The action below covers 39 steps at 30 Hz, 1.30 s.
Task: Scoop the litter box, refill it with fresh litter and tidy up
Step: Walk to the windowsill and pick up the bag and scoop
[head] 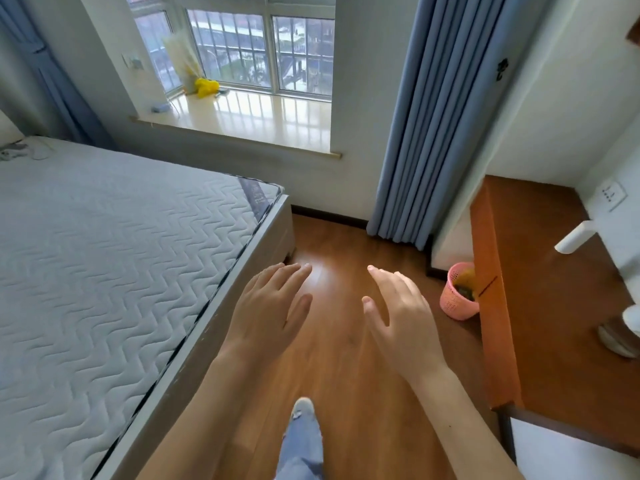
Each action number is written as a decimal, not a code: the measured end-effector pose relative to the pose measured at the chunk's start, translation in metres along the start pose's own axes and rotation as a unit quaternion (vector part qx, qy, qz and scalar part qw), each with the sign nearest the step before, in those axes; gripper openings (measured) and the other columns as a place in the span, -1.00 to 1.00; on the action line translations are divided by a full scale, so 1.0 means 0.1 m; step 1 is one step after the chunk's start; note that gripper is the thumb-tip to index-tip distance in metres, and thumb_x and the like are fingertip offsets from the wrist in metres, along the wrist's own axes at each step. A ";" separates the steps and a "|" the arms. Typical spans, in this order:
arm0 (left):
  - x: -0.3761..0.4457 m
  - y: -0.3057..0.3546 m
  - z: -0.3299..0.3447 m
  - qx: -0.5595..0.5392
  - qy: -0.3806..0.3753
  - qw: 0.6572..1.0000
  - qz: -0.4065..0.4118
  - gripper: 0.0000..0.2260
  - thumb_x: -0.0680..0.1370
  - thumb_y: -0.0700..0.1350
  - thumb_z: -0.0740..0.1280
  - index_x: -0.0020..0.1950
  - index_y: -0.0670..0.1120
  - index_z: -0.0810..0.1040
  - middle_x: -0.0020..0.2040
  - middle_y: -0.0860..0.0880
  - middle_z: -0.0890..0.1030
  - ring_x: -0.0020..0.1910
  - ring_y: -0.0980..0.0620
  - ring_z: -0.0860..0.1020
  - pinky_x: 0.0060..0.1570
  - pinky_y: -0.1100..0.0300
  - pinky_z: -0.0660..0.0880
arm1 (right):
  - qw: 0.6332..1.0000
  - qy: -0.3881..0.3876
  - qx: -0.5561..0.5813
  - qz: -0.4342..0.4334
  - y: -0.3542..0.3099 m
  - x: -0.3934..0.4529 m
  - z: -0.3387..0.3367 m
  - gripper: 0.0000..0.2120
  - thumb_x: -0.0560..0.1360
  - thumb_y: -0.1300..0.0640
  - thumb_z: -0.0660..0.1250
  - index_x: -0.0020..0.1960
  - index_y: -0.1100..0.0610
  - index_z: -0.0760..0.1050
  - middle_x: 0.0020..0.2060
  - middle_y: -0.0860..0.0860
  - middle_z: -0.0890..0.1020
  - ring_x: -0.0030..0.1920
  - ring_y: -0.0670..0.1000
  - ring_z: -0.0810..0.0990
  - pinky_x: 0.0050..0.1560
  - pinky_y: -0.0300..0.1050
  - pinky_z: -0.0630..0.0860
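A bare quilted mattress [104, 258] fills the left, its long edge running from the near left toward the window wall. Beside it the left hand [268, 313] hovers palm down over the wood floor [339, 358], fingers straight and slightly spread, holding nothing. The right hand [401, 317] hovers likewise, fingers relaxed and apart. Farther right, a pink perforated bin [457, 296] stands upright against the wooden desk [540, 289]; no litter box is in view

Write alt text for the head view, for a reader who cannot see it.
Two empty hands, left hand and right hand, reach forward with fingers spread over a wooden floor. A bare mattress lies to the left, a pink bin beside a wooden desk to the right, a window ahead.
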<state>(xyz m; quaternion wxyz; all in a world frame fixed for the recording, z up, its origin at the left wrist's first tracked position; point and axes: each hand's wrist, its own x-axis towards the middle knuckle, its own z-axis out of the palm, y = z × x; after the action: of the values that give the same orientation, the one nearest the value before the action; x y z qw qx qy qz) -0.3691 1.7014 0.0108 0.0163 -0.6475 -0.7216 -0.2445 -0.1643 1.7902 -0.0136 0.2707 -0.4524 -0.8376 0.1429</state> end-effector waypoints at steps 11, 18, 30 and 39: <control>2.47 -1.20 0.31 0.005 0.058 0.998 0.021 -0.60 0.58 0.06 0.10 0.35 -0.04 0.48 0.26 0.04 0.54 0.26 0.02 0.46 0.20 0.06 0.42 | 0.999 0.027 0.004 -0.033 0.25 2.66 0.75 -0.56 0.57 -0.04 0.17 0.43 0.00 0.36 0.28 -0.05 0.52 0.33 -0.02 0.43 0.30 0.06 0.44; 3.88 -1.65 0.59 -0.001 0.052 0.998 0.028 -0.58 0.60 0.07 0.08 0.36 -0.05 0.47 0.28 0.03 0.53 0.29 0.00 0.45 0.22 0.04 0.44 | 0.999 0.031 0.005 -0.029 0.51 4.06 0.95 -0.55 0.58 -0.08 0.13 0.43 0.01 0.35 0.29 -0.06 0.51 0.34 -0.06 0.41 0.31 0.01 0.42; 6.29 -2.12 1.52 0.016 0.061 0.997 -0.054 -0.58 0.58 0.07 0.10 0.34 -0.07 0.49 0.26 0.02 0.55 0.27 -0.01 0.46 0.22 -0.01 0.45 | 0.996 -0.035 0.039 -0.070 1.68 6.79 1.56 -0.54 0.59 -0.08 0.12 0.46 0.02 0.30 0.33 -0.06 0.47 0.36 -0.06 0.38 0.32 -0.02 0.42; 7.45 -2.69 1.72 0.052 0.061 0.985 -0.154 -0.56 0.57 0.08 0.09 0.34 -0.07 0.50 0.27 0.03 0.54 0.29 0.03 0.44 0.25 0.05 0.42 | 0.983 -0.089 0.084 -0.136 1.86 8.47 2.10 -0.55 0.57 -0.08 0.10 0.42 0.02 0.33 0.27 -0.06 0.51 0.30 -0.05 0.42 0.25 0.01 0.46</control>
<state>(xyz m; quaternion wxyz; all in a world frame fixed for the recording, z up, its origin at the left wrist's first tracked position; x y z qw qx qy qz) -0.6920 2.4453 0.0236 0.0564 -0.5111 -0.8219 -0.2452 -0.5363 2.6013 0.0001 0.2492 -0.2953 -0.8972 0.2139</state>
